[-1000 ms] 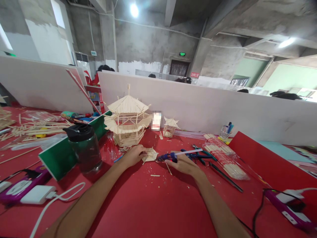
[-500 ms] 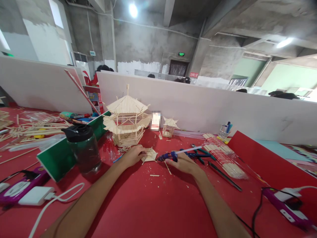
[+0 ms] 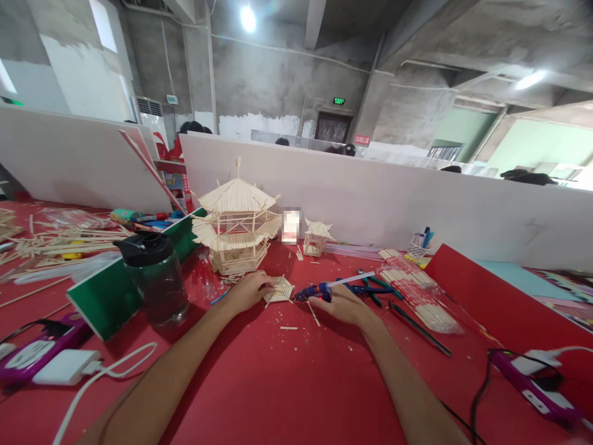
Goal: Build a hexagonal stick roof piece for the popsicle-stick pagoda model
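Between my hands a small lattice panel of wooden sticks (image 3: 281, 290) lies on the red table. My left hand (image 3: 251, 290) grips its left side with closed fingers. In my right hand (image 3: 341, 304) is a blue hot glue gun (image 3: 315, 292), a white glue stick (image 3: 353, 279) poking out of its back. The gun's nozzle is at the right edge of the panel; whether it touches I cannot tell. A loose stick (image 3: 314, 314) lies below the gun, and a short piece (image 3: 288, 328) sits nearer to me. Behind my left hand stands a two-tiered stick pavilion (image 3: 238, 238).
Left are a dark water bottle (image 3: 155, 281), a green board (image 3: 104, 303) and a purple power strip (image 3: 69, 337). A small stick pavilion (image 3: 317, 238) stands behind. To the right lie pliers (image 3: 370, 289), bagged sticks (image 3: 424, 296), a long black tool (image 3: 419, 327) and another power strip (image 3: 532, 392).
Both hands, the stick panel and the glue gun stay almost in place. The whole view has shifted very slightly.
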`<state>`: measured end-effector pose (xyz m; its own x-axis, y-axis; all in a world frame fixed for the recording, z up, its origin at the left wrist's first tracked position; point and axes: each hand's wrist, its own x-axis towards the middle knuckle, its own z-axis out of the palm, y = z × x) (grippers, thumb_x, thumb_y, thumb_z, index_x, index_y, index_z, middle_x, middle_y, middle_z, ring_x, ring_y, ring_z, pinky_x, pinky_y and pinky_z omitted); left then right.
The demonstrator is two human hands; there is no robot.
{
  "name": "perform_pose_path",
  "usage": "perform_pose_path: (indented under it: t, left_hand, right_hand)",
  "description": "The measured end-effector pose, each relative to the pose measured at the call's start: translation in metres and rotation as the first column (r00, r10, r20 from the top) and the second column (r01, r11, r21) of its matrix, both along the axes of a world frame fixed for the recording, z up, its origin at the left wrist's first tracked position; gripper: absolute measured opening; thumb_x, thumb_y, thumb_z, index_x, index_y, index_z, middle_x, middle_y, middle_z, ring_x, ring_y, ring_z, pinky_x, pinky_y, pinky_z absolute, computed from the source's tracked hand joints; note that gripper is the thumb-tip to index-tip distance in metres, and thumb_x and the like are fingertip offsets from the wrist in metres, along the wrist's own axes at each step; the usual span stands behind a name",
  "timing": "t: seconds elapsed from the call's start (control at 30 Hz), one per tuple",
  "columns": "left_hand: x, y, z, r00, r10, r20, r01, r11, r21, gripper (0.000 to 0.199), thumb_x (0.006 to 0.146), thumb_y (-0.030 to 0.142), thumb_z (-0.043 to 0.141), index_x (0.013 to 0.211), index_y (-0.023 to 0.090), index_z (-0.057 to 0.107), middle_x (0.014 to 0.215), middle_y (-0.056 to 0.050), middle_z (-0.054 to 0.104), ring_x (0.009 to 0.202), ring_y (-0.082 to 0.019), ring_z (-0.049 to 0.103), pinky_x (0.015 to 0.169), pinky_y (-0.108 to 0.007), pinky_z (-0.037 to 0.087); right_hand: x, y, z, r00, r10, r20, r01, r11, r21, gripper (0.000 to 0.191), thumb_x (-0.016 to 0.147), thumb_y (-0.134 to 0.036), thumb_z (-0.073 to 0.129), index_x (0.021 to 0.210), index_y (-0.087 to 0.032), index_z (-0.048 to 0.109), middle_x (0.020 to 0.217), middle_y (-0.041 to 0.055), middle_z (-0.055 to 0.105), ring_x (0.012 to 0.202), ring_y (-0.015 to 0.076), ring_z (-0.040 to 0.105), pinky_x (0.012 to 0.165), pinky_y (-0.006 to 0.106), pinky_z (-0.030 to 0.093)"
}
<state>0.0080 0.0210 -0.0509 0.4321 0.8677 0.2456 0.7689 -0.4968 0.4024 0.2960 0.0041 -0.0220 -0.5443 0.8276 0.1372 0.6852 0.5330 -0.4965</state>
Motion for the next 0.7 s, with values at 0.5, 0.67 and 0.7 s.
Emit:
perform_pose_path:
  t: [0.5,0.67,0.7]
  left_hand:
    - [-0.0004,0.0004,-0.0010,1.000,-0.005,0.007,0.005,1.000,0.001,0.016,0.090,0.026,0.056,0.088,0.020,0.071,0.087,-0.004,0.065,0.081,-0.018,0.061,0.072,-0.027,0.041]
    - [0.0002,0.0005,-0.0008,1.000,0.003,0.011,-0.003,1.000,-0.013,0.016,0.089,0.027,0.056,0.088,0.020,0.071,0.087,-0.004,0.065,0.082,-0.019,0.062,0.073,-0.027,0.041]
    - [0.0002,0.0004,-0.0006,1.000,0.001,0.009,-0.001,1.000,-0.011,0.016,0.089,0.026,0.056,0.088,0.020,0.071,0.087,-0.004,0.065,0.082,-0.019,0.062,0.073,-0.027,0.041]
  right_hand:
    - [0.0044,0.0007,-0.0042,0.997,-0.040,-0.064,0.042,0.999,0.030,0.036,0.090,-0.050,0.054,0.090,-0.019,0.071,0.083,0.0033,0.067,0.072,0.0175,0.057,0.067,0.028,0.041]
    - [0.0047,0.0019,-0.0062,0.998,-0.005,-0.063,0.007,1.000,0.027,0.035,0.091,-0.049,0.053,0.093,-0.020,0.072,0.086,0.0036,0.067,0.077,0.0185,0.058,0.071,0.029,0.041]
    - [0.0044,0.0020,-0.0061,0.999,-0.010,-0.050,0.012,0.999,0.042,0.035,0.091,-0.049,0.052,0.091,-0.020,0.072,0.085,0.0037,0.067,0.076,0.0186,0.058,0.071,0.029,0.041]
